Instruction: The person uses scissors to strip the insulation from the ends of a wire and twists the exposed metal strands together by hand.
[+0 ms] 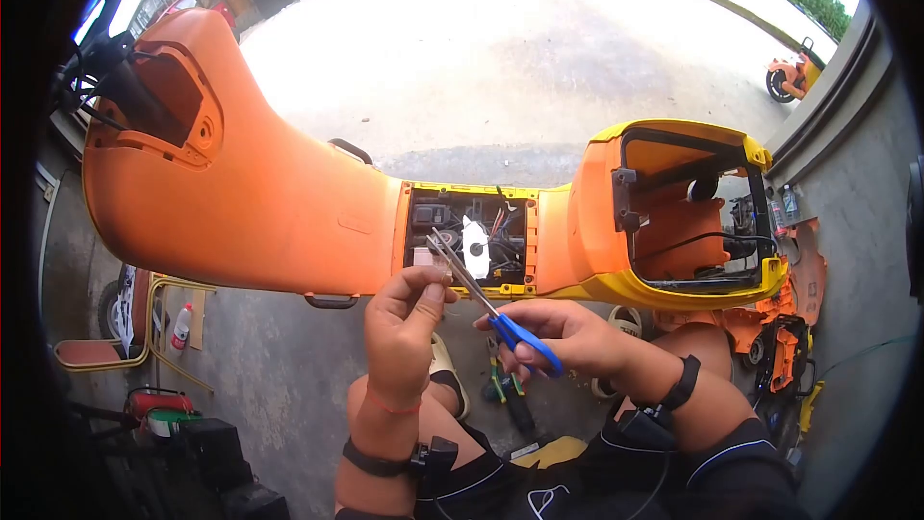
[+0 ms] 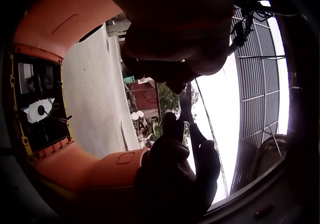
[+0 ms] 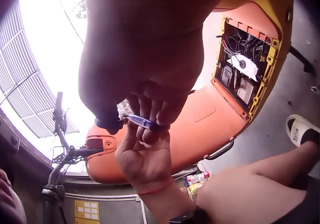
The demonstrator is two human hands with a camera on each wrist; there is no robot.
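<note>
My right hand (image 1: pixel 568 335) grips a pair of scissors (image 1: pixel 520 339) by its blue handles. The metal blades (image 1: pixel 460 270) stand slightly apart, pointing up and left past the left fingertips. My left hand (image 1: pixel 404 323) pinches a small, pale, clear-looking piece (image 1: pixel 447 274) between thumb and forefinger, right beside the blades; what it is I cannot tell. Both hands are over the near edge of an orange scooter body (image 1: pixel 289 221). In its open, yellow-rimmed compartment (image 1: pixel 470 288) lies a white piece with a round black centre (image 1: pixel 476 248), among wires and dark parts.
An open orange-and-yellow seat frame (image 1: pixel 602 183) rises at the right. Green-and-black pliers (image 1: pixel 497 383) lie on the ground between the feet. Orange panels (image 1: pixel 808 270) are piled at the right. A bottle (image 1: pixel 182 325) and a folding chair (image 1: pixel 91 353) stand at the left.
</note>
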